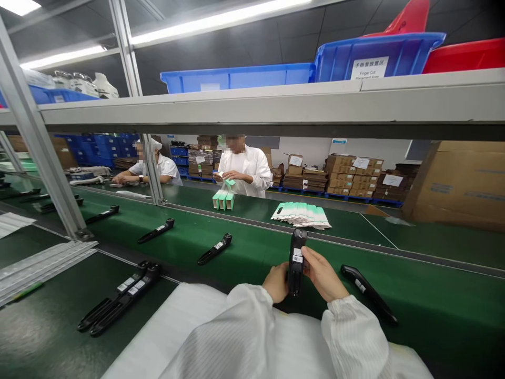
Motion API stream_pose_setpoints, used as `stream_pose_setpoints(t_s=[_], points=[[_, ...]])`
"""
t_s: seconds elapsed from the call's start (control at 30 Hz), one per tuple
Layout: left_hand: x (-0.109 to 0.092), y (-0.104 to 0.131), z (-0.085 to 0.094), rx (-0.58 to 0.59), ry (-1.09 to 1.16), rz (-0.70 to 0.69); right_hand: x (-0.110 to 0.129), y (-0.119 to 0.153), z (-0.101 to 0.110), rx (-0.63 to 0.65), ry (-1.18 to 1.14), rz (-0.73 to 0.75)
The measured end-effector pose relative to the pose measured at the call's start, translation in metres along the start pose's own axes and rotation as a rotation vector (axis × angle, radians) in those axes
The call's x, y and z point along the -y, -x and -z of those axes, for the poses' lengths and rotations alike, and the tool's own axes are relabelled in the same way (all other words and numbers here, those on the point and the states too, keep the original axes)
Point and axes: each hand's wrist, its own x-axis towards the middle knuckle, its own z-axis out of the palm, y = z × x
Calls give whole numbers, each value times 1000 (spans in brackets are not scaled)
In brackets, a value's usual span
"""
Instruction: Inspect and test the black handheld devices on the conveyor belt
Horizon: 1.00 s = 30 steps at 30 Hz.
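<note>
Upright between my two hands is a black handheld device (296,263) with white labels on its face. My left hand (277,283) grips its lower left side, the fingers partly hidden behind it. On the right side, my right hand (323,275) holds it with fingertips near the labels. A similar black device (370,295) lies on the green belt (252,258) to the right of my hands. Further left on the belt rest another device (215,249) and one beyond it (156,230). Two more devices (125,296) lie side by side on the near left surface.
White foam sheeting (169,331) lies beneath my sleeves. Across the belt are flat green-white cartons (302,215) and standing cartons (223,200), where a person in white (252,163) handles one. Overhead runs a shelf (252,109) with blue bins (244,78); a metal post (39,126) stands left.
</note>
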Motion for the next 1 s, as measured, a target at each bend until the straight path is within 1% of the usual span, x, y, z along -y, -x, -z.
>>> stream_pose_setpoints(t_s=[0.1,0.17,0.2,0.27,0.3,0.37,0.47,0.57,0.63,0.67,0.7,0.73,0.8,0.83,0.87,0.9,0.97,1.0], points=[[3,-4,21,-40,524,224,-5,-2,-5,-18,-15,-47],[6,0,38,-66,834,356,-15,-5,-8,-61,11,-89],[7,3,45,-76,969,389,-23,-8,-8,-90,46,-106],[10,9,56,-82,1174,401,-40,-15,-6,-145,190,-113],[10,12,59,-78,1236,397,-49,-18,-4,-164,303,-94],[11,17,61,-63,1288,382,-63,-24,3,-184,585,-45],[10,21,59,-33,1297,349,-74,-30,15,-209,790,-6],[7,22,54,8,1298,302,-76,-30,24,-248,908,37],[5,22,51,6,1252,276,-75,-28,26,-270,966,70],[4,22,49,-30,1195,263,-73,-28,26,-284,989,94],[3,22,48,-98,1105,240,-71,-27,24,-301,1002,133],[3,23,46,-193,980,199,-69,-26,21,-313,995,183],[3,23,44,-397,665,55,-62,-25,11,-288,878,258],[3,24,43,-472,515,-31,-58,-24,3,-243,763,250],[3,26,42,-520,395,-111,-54,-23,-5,-188,621,207],[2,27,42,-548,312,-171,-50,-23,-14,-132,466,133],[-1,32,41,-573,238,-226,-44,-21,-34,-55,189,3],[-3,33,40,-584,223,-235,-42,-21,-43,-24,83,-27]])
